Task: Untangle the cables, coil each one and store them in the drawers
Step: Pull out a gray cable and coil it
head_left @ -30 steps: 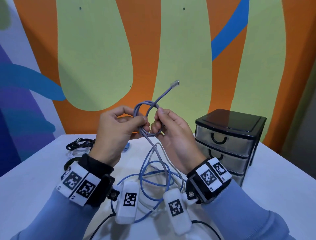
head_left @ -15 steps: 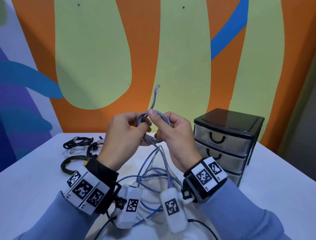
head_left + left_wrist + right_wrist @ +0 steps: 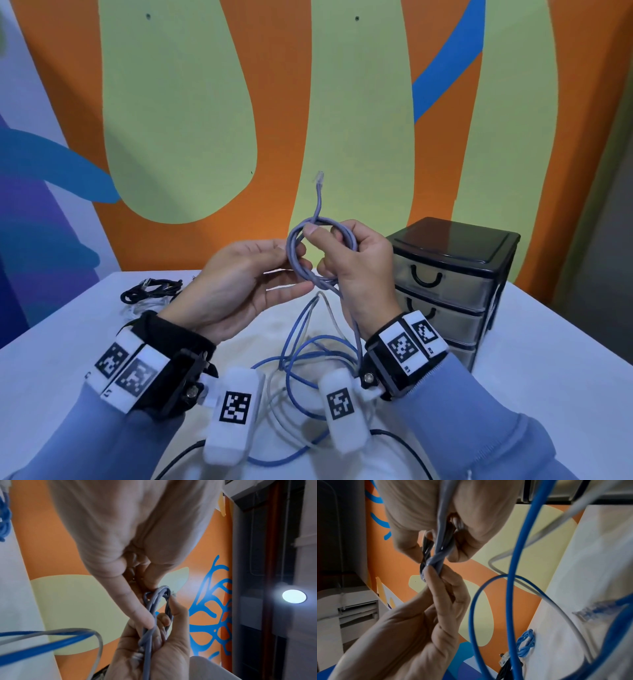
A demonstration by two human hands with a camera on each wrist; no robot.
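Note:
A grey-lilac network cable is wound into a small loop held above the table. Its clear plug sticks straight up. My right hand grips the loop, thumb on top and fingers curled through it. My left hand pinches the loop's left side between thumb and fingers, palm turned up. In the left wrist view the left fingertips press on the cable above the right hand. The right wrist view shows the twisted strands. The cable's tail hangs down to the table.
Loose blue cable and white cable lie tangled on the white table below my hands. Black cables lie at the back left. A small drawer unit, black-framed with its drawers closed, stands at the right.
The plug end swung from pointing up-right to straight up as another turn went onto the loop. My right thumb moved on top of it and my left hand turned palm up.

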